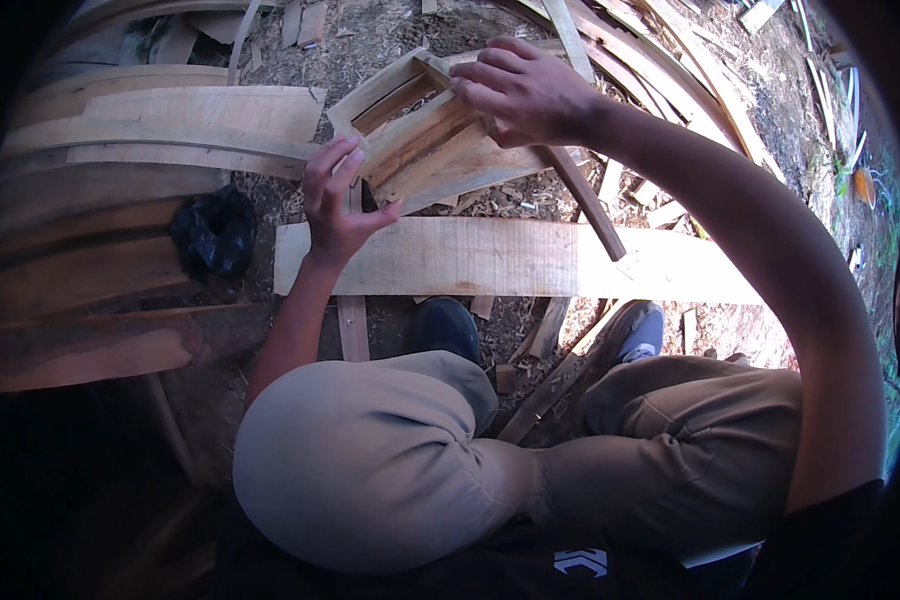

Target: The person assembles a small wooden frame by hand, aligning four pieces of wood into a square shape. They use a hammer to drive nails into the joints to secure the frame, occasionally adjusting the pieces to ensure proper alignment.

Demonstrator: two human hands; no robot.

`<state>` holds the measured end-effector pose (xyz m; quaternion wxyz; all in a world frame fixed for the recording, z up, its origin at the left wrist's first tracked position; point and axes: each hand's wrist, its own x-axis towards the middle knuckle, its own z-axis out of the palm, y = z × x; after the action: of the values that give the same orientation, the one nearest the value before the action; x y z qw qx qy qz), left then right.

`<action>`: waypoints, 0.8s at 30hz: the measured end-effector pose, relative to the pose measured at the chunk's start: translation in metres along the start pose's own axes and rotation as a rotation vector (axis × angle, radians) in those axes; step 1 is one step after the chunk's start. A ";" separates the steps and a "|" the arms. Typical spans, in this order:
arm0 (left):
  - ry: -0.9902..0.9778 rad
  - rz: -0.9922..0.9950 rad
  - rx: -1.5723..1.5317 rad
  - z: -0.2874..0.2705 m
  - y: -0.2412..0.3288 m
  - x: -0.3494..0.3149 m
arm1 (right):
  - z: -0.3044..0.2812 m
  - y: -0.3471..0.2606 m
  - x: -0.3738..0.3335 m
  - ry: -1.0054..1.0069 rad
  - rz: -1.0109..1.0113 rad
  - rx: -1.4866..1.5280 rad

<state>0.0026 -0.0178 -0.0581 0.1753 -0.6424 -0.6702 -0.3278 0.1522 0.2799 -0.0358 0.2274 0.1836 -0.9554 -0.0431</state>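
Gripping a wooden frame (425, 143) from both ends, two bare hands hold it tilted, ahead of the knees (370, 450). The left hand (342, 205) spans the frame's left end, fingertips against its side and thumb at the lower corner; how firmly it presses, I cannot tell. The right hand (530, 95) curls its fingers over the right part of the upper edge. Between the frame and the shoes (445, 328), a pale plank (450, 257) lies crosswise; a brown stick (587, 205) slants onto it.
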 end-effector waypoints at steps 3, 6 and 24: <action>0.030 -0.002 -0.017 0.011 0.002 -0.006 | 0.000 0.002 -0.008 -0.009 -0.034 -0.033; 0.023 -0.023 0.006 0.014 0.005 -0.014 | 0.002 -0.001 -0.012 0.029 -0.063 -0.042; 0.016 -0.013 0.005 0.024 0.020 -0.034 | -0.009 -0.022 -0.036 -0.021 -0.002 0.094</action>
<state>0.0308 -0.0279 -0.0933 0.1801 -0.6350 -0.6736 -0.3325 0.1935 0.2729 -0.0463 0.2082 0.1944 -0.9586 -0.0002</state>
